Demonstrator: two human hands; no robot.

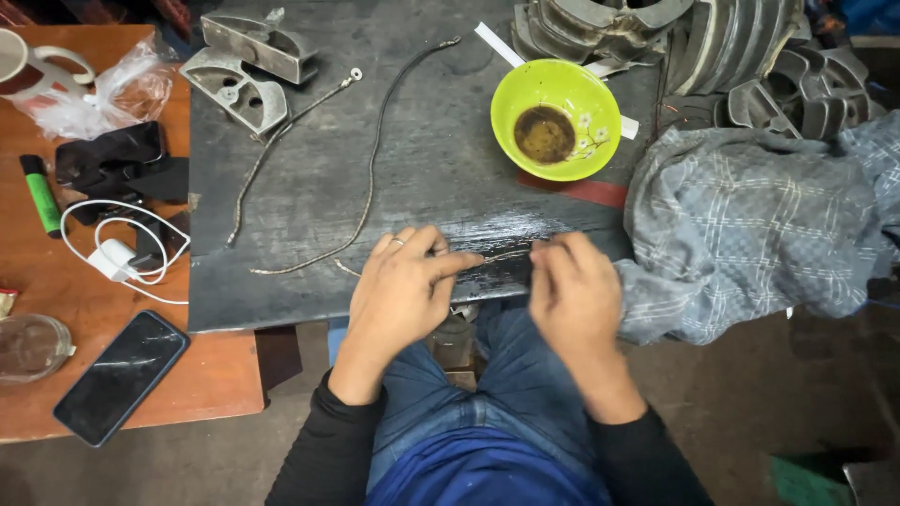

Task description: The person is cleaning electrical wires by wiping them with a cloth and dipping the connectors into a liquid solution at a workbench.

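Fingers of the left hand (403,290) are pinched narrow on one end of a thin metal chain piece (504,254), and the fingers of the right hand (572,290) pinch its other end — the piece lies stretched between them at the near edge of the dark work board (309,178). The right fingertips are blurred, so the exact grip there is hard to make out.

A lime green bowl (555,118) stands on the board beyond the hands; inside it there is a dark brown residue at the bottom, and a white flat strip (497,44) lies across under its rim. At the left edge, a glass jar (31,346) lies on the orange table (216,384), partly cut off; I cannot tell what it holds. A white mug (28,64) at the top left corner is also cut off.

Two longer braided chains (366,178) lie loose on the board, well apart from the hands. A checked grey cloth (750,225) covers the right end of the board and touches the right hand. A black phone (120,377) lies near the table's front edge, beside a white charger cable (112,253). The board between the chains and the bowl is bare — the hands work just at its front edge.
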